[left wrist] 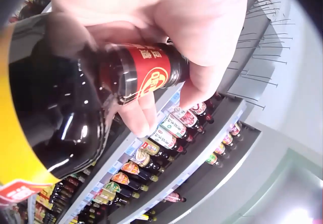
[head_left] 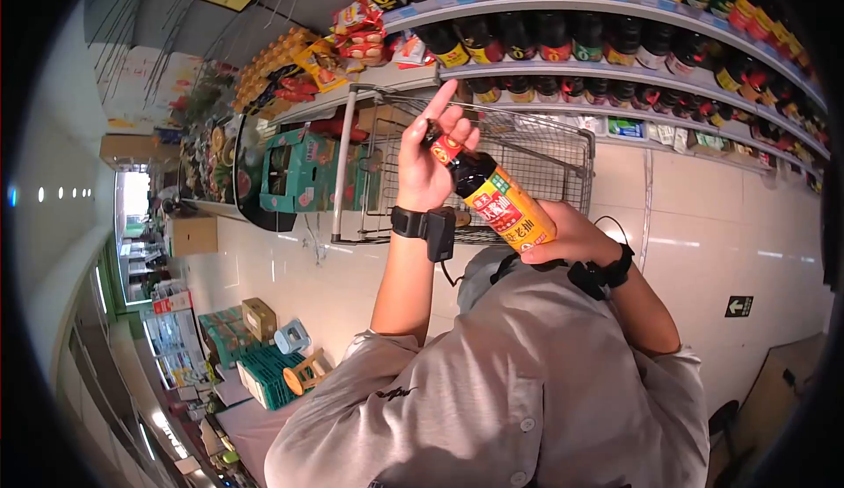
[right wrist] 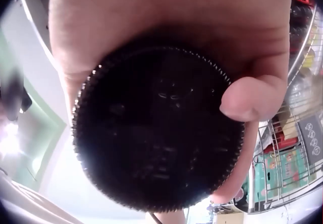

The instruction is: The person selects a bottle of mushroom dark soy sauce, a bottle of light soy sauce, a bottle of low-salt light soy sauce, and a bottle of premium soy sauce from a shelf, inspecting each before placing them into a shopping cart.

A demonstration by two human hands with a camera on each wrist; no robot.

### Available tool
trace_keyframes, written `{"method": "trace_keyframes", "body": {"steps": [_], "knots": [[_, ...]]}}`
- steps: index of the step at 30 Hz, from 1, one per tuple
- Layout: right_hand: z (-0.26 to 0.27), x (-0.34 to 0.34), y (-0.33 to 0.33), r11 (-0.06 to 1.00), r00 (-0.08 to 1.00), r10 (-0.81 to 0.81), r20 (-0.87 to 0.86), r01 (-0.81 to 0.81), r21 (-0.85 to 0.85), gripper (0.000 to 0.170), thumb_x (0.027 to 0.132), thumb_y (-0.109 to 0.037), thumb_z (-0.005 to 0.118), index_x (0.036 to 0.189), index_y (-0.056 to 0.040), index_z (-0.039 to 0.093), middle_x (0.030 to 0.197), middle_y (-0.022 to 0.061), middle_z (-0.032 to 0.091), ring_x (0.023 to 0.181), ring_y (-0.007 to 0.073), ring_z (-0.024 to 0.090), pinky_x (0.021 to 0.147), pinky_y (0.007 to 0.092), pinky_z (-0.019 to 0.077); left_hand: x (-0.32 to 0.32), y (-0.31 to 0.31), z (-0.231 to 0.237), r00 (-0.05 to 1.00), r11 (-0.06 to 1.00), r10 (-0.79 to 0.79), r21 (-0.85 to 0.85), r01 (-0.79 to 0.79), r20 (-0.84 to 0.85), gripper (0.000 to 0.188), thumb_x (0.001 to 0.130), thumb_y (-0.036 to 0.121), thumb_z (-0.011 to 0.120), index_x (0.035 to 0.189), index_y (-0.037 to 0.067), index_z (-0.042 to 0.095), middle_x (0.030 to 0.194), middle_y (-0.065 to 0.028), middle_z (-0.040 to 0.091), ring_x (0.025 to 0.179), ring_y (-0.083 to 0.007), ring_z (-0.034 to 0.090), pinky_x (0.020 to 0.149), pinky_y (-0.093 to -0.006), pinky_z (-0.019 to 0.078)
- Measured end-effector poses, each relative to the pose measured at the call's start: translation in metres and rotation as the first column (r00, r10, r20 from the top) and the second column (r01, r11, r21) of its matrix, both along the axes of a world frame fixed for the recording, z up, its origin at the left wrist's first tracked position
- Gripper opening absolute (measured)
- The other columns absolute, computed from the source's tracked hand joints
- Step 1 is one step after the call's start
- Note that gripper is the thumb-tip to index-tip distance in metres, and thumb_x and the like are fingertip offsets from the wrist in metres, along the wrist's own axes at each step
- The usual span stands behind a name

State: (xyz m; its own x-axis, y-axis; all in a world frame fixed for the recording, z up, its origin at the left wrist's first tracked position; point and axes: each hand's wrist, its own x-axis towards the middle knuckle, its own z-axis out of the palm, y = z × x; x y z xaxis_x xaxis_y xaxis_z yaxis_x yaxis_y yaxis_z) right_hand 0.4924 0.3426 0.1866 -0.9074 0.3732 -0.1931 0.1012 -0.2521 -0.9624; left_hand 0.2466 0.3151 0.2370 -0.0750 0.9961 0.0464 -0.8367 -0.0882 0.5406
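A dark soy sauce bottle (head_left: pixel 505 211) with a yellow and red label lies tilted in front of the chest, its neck pointing to the upper left. My left hand (head_left: pixel 426 167) holds it by the neck, one finger stretched out past the cap. In the left wrist view, the thumb and fingers of that hand (left wrist: pixel 202 22) are around the red neck band (left wrist: pixel 149 68). At the lower end, my right hand (head_left: pixel 576 233) grips the bottle near its base. The right wrist view shows the round, ridged bottle base (right wrist: pixel 156 133) facing the camera, with fingers wrapped round its side.
A wire shopping cart (head_left: pixel 536 167) stands just beyond the hands. Behind it, shelves (head_left: pixel 563 70) hold rows of sauce bottles. Green cartons (head_left: pixel 294 171) and snack packs (head_left: pixel 321 66) are to the left; crates (head_left: pixel 268 374) and a stool (head_left: pixel 303 374) stand lower left.
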Motion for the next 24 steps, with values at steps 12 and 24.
{"method": "trace_keyframes", "body": {"steps": [12,24], "knots": [[0.001,0.036,0.006,0.965,0.987,0.055,-0.148,-0.091,-0.245,0.073,0.075,-0.024,0.076,0.135,-0.0014,0.040,0.123,0.0061,0.053,0.111,0.0124,0.050,0.095,0.0283,0.0422,0.045,-0.007,0.035,0.944,0.964,0.246,-0.045,-0.262,-0.218,0.036,0.091,0.019,0.057,0.121,0.000,0.054,0.107,-0.0094,0.067,0.087,-0.0150,0.066,0.103,-0.0422,0.0427],[0.005,0.034,0.012,0.955,0.918,-0.246,-0.311,0.285,0.087,0.069,0.078,-0.019,0.071,0.137,-0.0034,0.039,0.129,0.0084,0.049,0.117,0.0153,0.047,0.096,0.0302,0.0414,0.050,-0.003,0.062,0.867,0.879,0.446,-0.072,-0.471,-0.224,0.025,0.091,0.018,0.060,0.112,0.003,0.059,0.102,-0.0056,0.068,0.087,-0.0126,0.067,0.103,-0.0410,0.0400]]}}
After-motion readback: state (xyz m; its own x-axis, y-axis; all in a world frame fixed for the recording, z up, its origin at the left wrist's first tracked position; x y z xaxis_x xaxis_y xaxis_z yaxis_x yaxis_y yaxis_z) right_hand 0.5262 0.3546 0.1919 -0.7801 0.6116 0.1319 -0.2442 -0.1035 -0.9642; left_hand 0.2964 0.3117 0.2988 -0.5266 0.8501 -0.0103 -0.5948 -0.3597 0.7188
